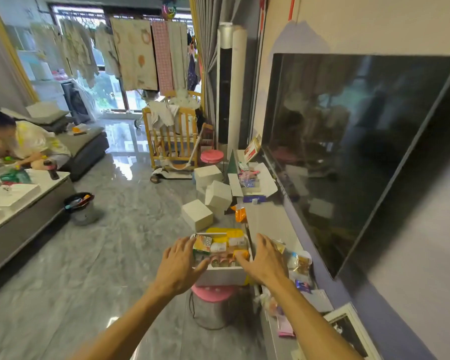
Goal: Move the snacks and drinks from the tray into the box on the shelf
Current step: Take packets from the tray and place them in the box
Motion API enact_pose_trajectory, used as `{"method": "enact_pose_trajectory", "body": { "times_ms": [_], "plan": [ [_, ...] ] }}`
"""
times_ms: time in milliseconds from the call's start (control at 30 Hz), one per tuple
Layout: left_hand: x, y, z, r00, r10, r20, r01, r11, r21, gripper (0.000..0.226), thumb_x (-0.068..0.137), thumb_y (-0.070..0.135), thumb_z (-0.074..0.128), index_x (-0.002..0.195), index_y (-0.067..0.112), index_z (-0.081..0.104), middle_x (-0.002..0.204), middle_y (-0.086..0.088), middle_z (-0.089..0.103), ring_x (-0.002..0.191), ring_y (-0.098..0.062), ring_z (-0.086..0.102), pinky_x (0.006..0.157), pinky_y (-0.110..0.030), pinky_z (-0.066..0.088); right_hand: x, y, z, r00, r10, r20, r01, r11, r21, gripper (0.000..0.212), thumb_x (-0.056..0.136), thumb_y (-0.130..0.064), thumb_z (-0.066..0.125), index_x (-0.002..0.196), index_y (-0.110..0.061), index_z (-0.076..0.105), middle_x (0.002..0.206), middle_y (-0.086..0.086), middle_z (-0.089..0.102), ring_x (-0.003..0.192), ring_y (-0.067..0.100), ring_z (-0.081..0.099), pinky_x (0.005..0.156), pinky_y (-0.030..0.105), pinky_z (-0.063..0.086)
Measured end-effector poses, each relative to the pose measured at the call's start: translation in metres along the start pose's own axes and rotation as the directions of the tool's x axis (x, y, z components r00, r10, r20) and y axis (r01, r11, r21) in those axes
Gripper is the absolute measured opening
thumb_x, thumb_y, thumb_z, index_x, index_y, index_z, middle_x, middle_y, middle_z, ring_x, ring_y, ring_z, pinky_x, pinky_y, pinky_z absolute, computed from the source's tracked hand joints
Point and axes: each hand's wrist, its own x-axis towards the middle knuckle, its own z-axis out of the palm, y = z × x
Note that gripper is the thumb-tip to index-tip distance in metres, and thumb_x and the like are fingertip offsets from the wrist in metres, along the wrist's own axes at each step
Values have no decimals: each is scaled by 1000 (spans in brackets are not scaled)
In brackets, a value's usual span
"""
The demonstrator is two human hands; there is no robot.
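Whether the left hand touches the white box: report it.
Cannot tell. Head view: left hand overlaps the white box at its corner; neither contact nor gap shows.

Two hands [178,266] [265,261], two pink stools [211,156] [213,292], one wooden cot [173,141], one grey bin [81,213]

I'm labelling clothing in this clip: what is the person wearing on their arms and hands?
Nothing visible: the left hand and right hand are bare, no gloves, watch or bracelet, and both forearms are bare with no sleeve in view.

a home living room: sofa [83,146] at left, wooden crib [174,136] at center, laundry [135,58] across the upper-left window, big tv [348,141] at right.
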Motion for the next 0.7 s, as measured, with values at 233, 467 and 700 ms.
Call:
{"method": "enact_pose_trajectory", "body": {
  "times_ms": [233, 467, 700],
  "plan": [
    [112, -18, 10, 1000, -28, -4, 28, 1000, 3, 91, 92, 84, 32, 162, 25, 28, 168, -3, 31, 153, -22, 30, 127, -48, 22, 122, 2, 12, 1000, -22, 18, 22, 1000, 22, 106, 83, -82, 50, 162, -16, 26, 166, 11, 35, 149, 30, 39, 117, 46, 41],
    [228, -50, 43, 998, 23, 61, -24, 1000, 8, 91, 92, 85, 30, 162, 26, 27, 167, -3, 32, 152, -22, 33, 127, -48, 23, 220, 8, 47, 998, 32, 49, -32, 999, 16, 103, 88, -78, 56, 164, -18, 22, 167, 9, 34, 151, 29, 38, 119, 45, 40],
    [346, -101, 101, 973, 100, 208, -103, 995, 5, 93, 91, 86, 31, 160, 24, 31, 164, -3, 37, 146, -25, 41, 122, -52, 31, 299, 30, 110, 970, 208, 123, -207, 978, -27, 87, 85, -79, 48, 147, -17, 41, 147, 8, 52, 133, 29, 52, 102, 43, 48]
  ]
}}
